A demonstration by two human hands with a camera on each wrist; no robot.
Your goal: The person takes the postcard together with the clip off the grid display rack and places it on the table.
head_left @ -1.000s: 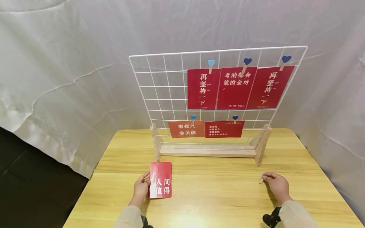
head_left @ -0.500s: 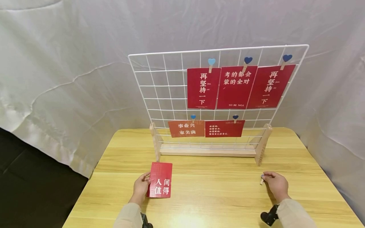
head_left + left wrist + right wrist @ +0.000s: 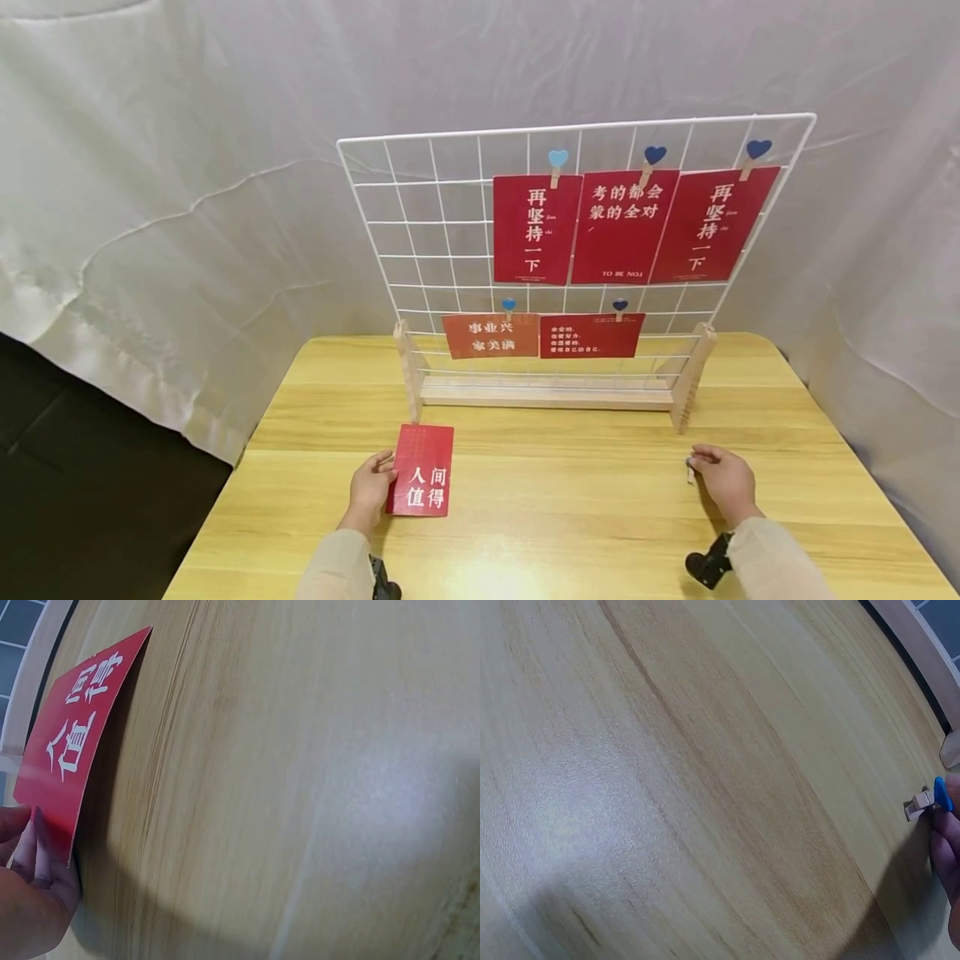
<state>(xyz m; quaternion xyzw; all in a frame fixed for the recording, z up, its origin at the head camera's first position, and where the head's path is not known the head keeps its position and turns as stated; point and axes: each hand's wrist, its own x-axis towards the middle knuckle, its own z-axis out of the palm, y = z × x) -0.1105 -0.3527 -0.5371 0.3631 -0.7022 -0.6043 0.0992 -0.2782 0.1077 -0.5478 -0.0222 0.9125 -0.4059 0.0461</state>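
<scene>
My left hand [image 3: 370, 490] pinches the left edge of a red card [image 3: 422, 454] with white Chinese characters. In the left wrist view the card [image 3: 71, 742] tilts up off the wood, the thumb on its face. To the right, my right hand [image 3: 726, 482] pinches a small wooden clothespin [image 3: 690, 473] with a blue heart on its end. The right wrist view shows the clothespin [image 3: 921, 801] sticking out past the fingertips, its free end toward the table. Behind both hands stands a white wire grid rack [image 3: 427, 242] on a wooden stand.
Three red cards [image 3: 531, 250] hang in the grid's upper row from heart clothespins. An orange card [image 3: 491, 336] and a wide red card [image 3: 590, 337] are clipped below. Wooden feet [image 3: 684, 392] support the rack on the table [image 3: 562, 492]. Grey cloth [image 3: 225, 125] surrounds the table.
The red card in my left hand has changed tilt slightly and its glare has faded. The clothespin in my right hand has turned more upright. The head view has shifted slightly.
</scene>
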